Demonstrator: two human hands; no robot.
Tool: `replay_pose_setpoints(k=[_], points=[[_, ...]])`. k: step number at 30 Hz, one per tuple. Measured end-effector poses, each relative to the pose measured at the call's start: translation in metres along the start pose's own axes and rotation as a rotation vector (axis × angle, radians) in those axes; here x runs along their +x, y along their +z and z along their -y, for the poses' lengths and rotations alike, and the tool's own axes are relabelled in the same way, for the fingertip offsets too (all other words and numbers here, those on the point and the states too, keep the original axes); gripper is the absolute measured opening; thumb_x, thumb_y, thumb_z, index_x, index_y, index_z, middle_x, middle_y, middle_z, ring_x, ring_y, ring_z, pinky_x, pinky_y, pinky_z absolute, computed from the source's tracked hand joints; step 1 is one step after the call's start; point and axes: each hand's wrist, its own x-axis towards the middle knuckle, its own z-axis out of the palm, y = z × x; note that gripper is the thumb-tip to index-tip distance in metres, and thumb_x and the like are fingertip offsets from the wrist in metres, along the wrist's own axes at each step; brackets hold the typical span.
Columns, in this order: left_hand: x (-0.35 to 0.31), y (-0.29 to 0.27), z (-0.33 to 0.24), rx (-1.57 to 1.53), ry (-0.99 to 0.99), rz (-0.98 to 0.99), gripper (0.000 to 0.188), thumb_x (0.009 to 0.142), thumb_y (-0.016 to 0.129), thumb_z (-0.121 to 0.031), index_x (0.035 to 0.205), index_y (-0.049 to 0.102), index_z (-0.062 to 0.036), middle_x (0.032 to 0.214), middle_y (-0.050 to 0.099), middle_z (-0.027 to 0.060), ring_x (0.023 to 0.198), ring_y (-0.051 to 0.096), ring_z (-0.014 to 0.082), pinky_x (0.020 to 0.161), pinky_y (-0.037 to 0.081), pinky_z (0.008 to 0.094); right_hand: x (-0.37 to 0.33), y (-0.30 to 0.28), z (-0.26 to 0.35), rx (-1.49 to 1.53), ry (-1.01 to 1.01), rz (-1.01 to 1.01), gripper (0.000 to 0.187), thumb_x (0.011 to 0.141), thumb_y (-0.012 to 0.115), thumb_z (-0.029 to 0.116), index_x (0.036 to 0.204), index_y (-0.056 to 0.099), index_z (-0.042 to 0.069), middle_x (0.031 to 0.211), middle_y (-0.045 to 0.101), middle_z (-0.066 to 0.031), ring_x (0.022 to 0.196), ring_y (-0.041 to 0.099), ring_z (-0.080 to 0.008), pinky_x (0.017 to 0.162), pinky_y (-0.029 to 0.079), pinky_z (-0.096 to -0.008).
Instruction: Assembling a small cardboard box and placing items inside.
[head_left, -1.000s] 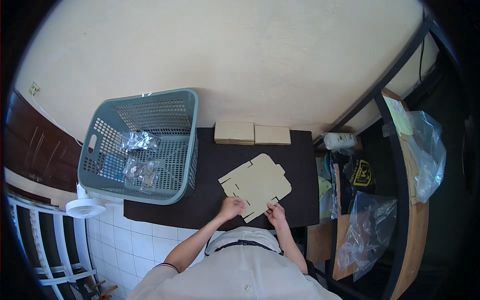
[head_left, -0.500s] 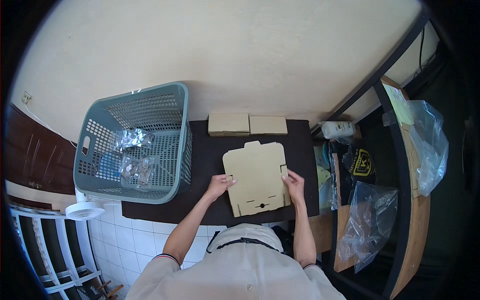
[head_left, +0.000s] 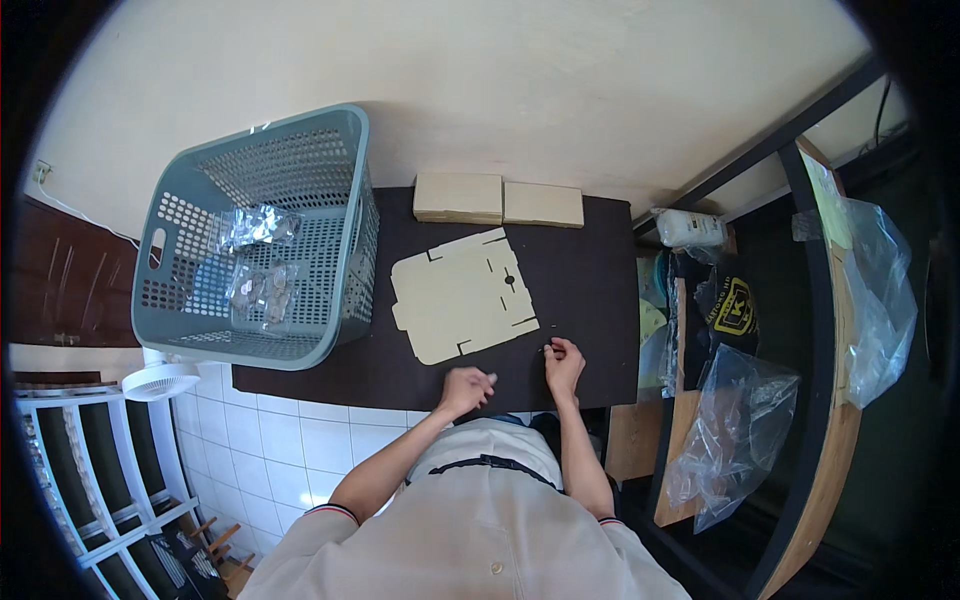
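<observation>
A flat die-cut cardboard box blank (head_left: 462, 297) lies on the dark brown table (head_left: 600, 285), its rounded tab toward the left and its round hole toward the right. Neither hand touches it. My left hand (head_left: 466, 391) is off the blank's near edge, fingers curled in; whether anything tiny is in them is hidden. Beside the blank's near right corner, my right hand (head_left: 565, 368) has its fingertips drawn together in a pinch. A tiny dark speck shows at those fingertips, too small to name.
Two stacks of folded cardboard, a left stack (head_left: 458, 195) and a right stack (head_left: 543, 203), stand against the wall. A grey-green plastic basket (head_left: 350, 230) holding clear packets (head_left: 262, 290) takes up the left side. Shelving (head_left: 815, 300) with plastic bags (head_left: 735, 430) is at the right.
Both hands have let go of the cardboard blank and drawn back toward my body. The blank has turned about a quarter turn counterclockwise and now lies farther left.
</observation>
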Motion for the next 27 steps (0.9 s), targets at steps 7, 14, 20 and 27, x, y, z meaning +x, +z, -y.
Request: replay_pose_setpoints(k=[7,14,20,27], points=[[0.015,-0.041,-0.030,0.878,0.424,-0.587,0.063,0.087,0.085,-0.035,0.135,0.062,-0.0010,0.155,0.044,0.0295,0.148,0.035,0.0471,0.118,0.031,0.0611,0.022,0.023,0.010,0.077,0.045,-0.015,0.033,0.089,0.083,0.008,0.118,0.074,-0.005,0.100,0.074,-0.0182,0.083,0.076,-0.0245,0.077,0.061,-0.0369],[0.030,-0.055,-0.018,0.953,0.290,-0.513,0.096,0.092,0.074,-0.055,0.163,0.035,-0.0019,0.173,0.017,0.0306,0.161,0.005,0.0524,0.126,0.004,0.0718,0.045,0.045,0.020,0.111,0.224,0.078,0.035,0.086,0.085,0.018,0.114,0.076,-0.001,0.085,0.078,-0.0148,0.078,0.077,-0.0245,0.077,0.060,-0.0363],[0.026,-0.057,0.003,0.998,0.344,-0.477,0.100,0.092,0.073,-0.056,0.164,0.031,0.0003,0.173,0.016,0.0300,0.160,0.007,0.0532,0.125,0.004,0.0729,0.033,0.030,-0.010,0.047,0.327,0.285,0.021,0.084,0.086,0.018,0.093,0.080,0.001,0.080,0.078,-0.0139,0.071,0.076,-0.0234,0.076,0.060,-0.0395],[0.050,-0.042,-0.022,1.143,0.494,-0.459,0.104,0.090,0.069,-0.067,0.169,0.027,-0.0133,0.175,0.012,0.0281,0.159,0.004,0.0573,0.120,0.000,0.0797,-0.010,0.029,0.013,-0.052,-0.066,0.042,0.015,0.084,0.082,0.010,0.096,0.077,0.002,0.079,0.067,-0.0133,0.071,0.067,-0.0336,0.067,0.053,-0.0462]])
